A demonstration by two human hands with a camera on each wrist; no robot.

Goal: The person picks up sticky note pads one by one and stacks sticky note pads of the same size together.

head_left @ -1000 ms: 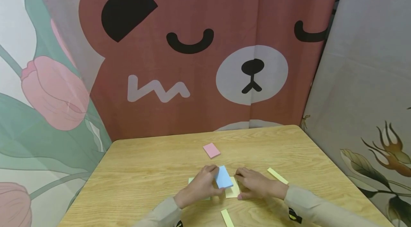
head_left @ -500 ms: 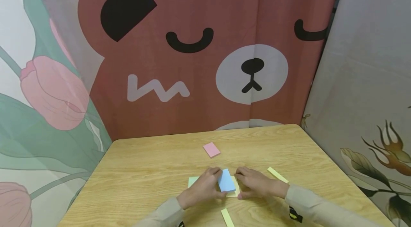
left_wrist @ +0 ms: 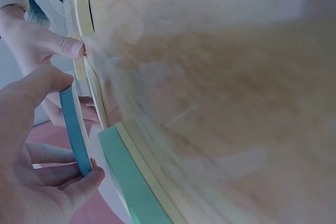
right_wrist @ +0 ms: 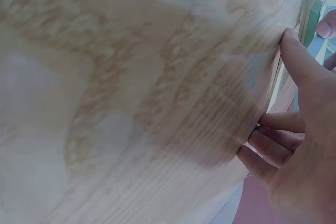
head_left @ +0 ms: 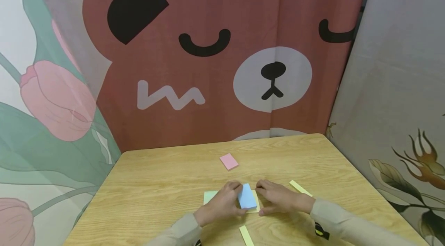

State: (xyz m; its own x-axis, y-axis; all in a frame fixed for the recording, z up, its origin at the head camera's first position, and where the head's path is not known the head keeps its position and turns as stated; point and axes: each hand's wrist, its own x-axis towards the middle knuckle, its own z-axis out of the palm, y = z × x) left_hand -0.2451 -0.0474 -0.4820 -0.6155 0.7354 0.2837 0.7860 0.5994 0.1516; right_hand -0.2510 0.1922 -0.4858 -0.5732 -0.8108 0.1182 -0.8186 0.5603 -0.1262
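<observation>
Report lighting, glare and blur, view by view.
Head view: soft light, no harsh shadows, pink pad fairly crisp. Left wrist: table smeared and hazy with pale glare, blue pad sharper. Right wrist: whitish sheen, blurred grain at left, grain lines clearer right of centre.

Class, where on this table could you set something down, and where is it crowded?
Bare table: left of the pink pad and green pad, out to the left edge; also right of the pink pad, beyond the far yellow strip. Crowded: the near middle, where the left hand holds the blue pad over the yellow pad, with the right hand alongside.
</observation>
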